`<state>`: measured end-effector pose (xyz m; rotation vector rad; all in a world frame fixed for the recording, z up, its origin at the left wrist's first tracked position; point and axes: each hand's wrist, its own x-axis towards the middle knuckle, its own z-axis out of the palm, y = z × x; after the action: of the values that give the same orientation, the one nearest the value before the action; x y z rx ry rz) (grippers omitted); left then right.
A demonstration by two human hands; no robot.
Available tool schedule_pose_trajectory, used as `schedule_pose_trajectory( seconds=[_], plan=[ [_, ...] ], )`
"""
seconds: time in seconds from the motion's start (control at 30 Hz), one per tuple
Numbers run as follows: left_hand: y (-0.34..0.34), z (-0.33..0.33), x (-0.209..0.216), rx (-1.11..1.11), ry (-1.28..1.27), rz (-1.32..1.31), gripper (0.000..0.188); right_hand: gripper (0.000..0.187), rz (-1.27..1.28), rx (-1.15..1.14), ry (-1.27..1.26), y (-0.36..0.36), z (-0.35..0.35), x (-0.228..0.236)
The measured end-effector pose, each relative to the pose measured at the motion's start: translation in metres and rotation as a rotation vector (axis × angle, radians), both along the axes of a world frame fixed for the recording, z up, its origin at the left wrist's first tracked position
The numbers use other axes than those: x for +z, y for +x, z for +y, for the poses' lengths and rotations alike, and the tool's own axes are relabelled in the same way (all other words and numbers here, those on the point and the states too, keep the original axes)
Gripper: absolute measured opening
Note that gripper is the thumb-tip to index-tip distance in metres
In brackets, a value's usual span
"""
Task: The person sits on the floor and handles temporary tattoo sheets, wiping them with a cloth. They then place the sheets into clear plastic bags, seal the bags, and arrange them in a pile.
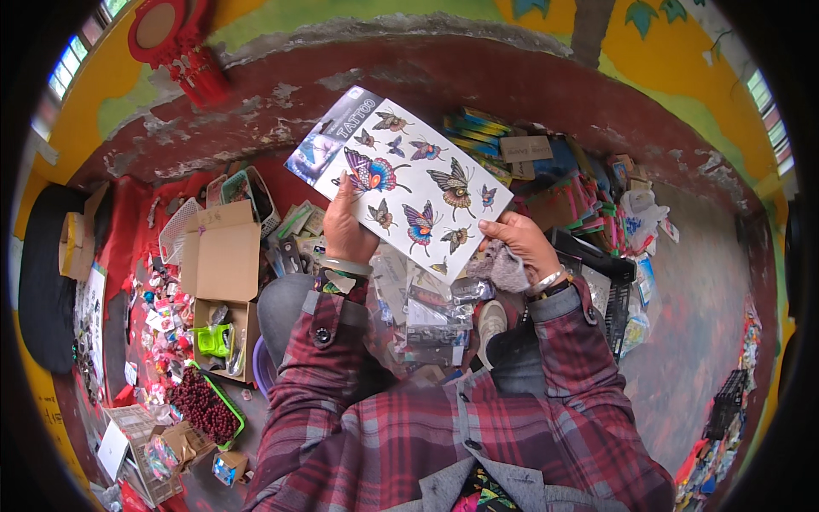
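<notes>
A white sheet of butterfly temporary tattoos (408, 183) is held up tilted in front of me, its printed side facing up. My left hand (348, 229) grips its lower left edge, the thumb lying on the face. At the lower right corner my right hand (525, 243) pinches the sheet between thumb and fingers. A crumpled greyish-purple cloth (502, 267) is also in my right hand, below the sheet's corner. Beneath the sheet, between my knees, lies a pile of flat clear-wrapped packets (435, 317), partly hidden by the sheet.
On the left stand an open cardboard box (223, 260), white baskets (177, 230) and a green-rimmed tray (241, 422) of dark red beads. A black crate (621, 311) and colourful packages (576, 205) lie to the right. Beyond them rises a peeling painted wall (529, 81).
</notes>
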<state>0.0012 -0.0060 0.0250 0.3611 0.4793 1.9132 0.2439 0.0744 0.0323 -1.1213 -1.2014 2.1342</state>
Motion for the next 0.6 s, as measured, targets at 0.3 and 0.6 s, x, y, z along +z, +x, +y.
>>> schedule_pose_trajectory(
  seconds=[0.3,0.6],
  plan=[
    [-0.005,0.003,-0.01,0.025,0.011,0.001,0.041,0.018,0.167,0.043,-0.131,-0.006,-0.006,0.009],
    [0.01,-0.005,-0.003,-0.056,0.146,-0.142,0.044,0.015,0.134,0.033,-0.09,-0.003,0.003,-0.032]
  ],
)
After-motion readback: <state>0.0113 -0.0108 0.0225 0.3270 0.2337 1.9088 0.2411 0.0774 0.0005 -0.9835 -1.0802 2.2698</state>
